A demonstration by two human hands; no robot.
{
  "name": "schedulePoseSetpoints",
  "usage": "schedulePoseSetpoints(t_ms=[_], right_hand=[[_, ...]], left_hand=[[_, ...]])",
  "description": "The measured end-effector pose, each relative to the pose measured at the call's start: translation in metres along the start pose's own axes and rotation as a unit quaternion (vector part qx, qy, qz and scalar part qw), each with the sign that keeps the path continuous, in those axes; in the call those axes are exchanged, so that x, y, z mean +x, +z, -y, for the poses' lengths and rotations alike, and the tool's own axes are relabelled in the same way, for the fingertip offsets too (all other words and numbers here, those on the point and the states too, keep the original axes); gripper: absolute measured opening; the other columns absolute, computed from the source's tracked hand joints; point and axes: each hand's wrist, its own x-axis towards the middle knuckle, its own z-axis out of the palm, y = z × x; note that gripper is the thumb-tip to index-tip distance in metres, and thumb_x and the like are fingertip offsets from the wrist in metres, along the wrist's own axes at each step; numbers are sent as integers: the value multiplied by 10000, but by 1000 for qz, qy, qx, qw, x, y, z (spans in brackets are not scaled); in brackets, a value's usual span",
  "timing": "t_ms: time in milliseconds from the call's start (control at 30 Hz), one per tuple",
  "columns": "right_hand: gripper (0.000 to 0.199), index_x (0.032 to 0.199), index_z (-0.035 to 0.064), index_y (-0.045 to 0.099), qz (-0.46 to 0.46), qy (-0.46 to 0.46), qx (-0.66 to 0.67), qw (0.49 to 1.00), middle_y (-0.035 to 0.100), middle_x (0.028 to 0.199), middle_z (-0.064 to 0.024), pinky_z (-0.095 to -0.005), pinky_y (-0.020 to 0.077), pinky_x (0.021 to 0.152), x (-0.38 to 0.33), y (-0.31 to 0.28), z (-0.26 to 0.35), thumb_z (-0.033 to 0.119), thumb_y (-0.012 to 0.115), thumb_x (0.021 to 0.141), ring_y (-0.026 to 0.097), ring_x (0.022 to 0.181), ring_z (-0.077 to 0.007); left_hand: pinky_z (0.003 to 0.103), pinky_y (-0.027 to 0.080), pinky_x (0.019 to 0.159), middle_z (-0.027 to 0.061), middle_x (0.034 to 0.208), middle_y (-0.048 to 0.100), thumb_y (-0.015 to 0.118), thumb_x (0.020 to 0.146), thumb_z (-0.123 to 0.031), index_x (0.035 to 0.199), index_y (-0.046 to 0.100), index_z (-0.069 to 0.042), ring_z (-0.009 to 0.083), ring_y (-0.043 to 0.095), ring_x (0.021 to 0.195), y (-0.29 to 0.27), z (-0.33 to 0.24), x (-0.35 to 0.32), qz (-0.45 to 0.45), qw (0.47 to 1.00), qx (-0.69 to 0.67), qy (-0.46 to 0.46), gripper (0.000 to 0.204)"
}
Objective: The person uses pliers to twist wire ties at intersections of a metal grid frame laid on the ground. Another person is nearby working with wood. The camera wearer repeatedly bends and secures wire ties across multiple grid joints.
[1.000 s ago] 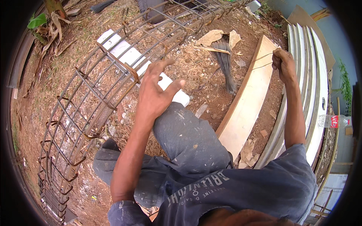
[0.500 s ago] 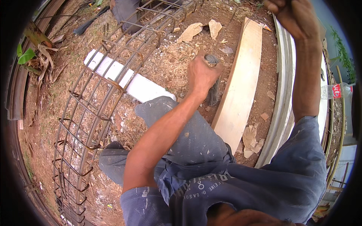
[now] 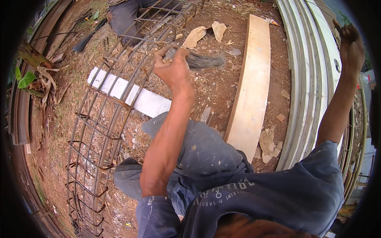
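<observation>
My left hand [image 3: 176, 73] is raised near the rebar cage, its fingers closed round one end of a bundle of grey tie wire [image 3: 202, 60]. The wire's loose ends fan out to the right. Off to the far right, my right hand [image 3: 351, 47] is lifted with one finger stretched out and the others partly bent; nothing shows in it. The long rusty rebar cage [image 3: 115, 99], with its many stirrups, runs along my left side. Under it lies a white board [image 3: 152, 104], sticking out toward my bent knee.
A pale wooden plank [image 3: 254, 87] lies right of my knee. Beyond it stretch several long grey-white beams [image 3: 311, 79]. Torn brown paper [image 3: 195, 37] litters the soil. Another person's leg [image 3: 124, 20] is at the cage's far end. A dark wire bundle [image 3: 89, 37] lies at the far left.
My left hand has moved left toward the cage, and the wire bundle has swung from hanging down to pointing right. My right hand has gone farther right and lower.
</observation>
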Motion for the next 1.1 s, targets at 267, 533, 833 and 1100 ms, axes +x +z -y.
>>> schedulePoseSetpoints(t_ms=[267, 533, 833, 1100], right_hand=[[173, 858, -25, 447, -131, 95, -69, 984, 396, 773, -66, -557, 387, 1080, -83, -8, 37, 47, 361, 989, 430, 746, -176], [188, 954, -19, 588, -49, 200, 149, 967, 490, 786, -26, -468, 524, 914, -133, -44, 9, 91, 440, 990, 512, 749, -145], [233, 881, 25, 591, 32, 236, 110, 965, 476, 763, -3, -376, 507, 808, -180, 28, 17, 218, 510, 983, 474, 712, -114], [137, 905, 47, 663, 349, -190, 48, 917, 598, 744, -80, -321, 443, 624, -237, 183, 77, 43, 686, 769, 591, 695, -226]], left_hand=[[292, 490, 674, 95, 910, 586, 563, 621, 103, 995, 552, 13, 187, 578, 769, 52, 48, -25, 10, 974, -175, -141, 385], [310, 489, 771, 133, 927, 681, 563, 663, 79, 1089, 649, -6, 232, 638, 855, -12, 267, -88, 228, 902, 237, -281, 443], [438, 439, 971, 273, 1173, 582, 627, 748, -105, 1259, 544, 37, 461, 549, 1101, -5, 219, -104, 173, 816, 537, -126, 536], [353, 516, 789, 155, 969, 634, 555, 949, -483, 1277, 498, -20, 220, 602, 892, 39, -8, -68, 279, 908, -114, -292, 570]])
